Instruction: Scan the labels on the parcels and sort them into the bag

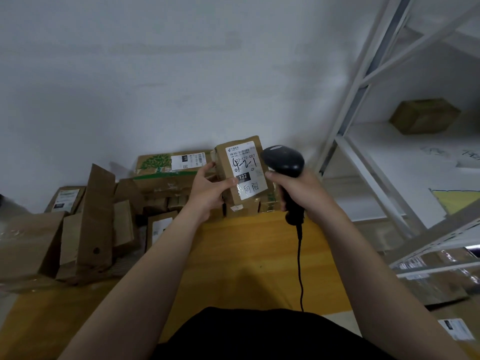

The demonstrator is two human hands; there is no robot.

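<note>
At the far end of the yellow bench lies a heap of brown parcels. Above it the left hand holds one small parcel in a closed grip, thumb on its face. Its long axis is near upright and its label faces the person. The right hand grips the handle of a black scanner, whose head sits just right of the label's top. The label reads "122", handwritten "4-2-1", and apparently "122-122-007". No bag can be made out.
</note>
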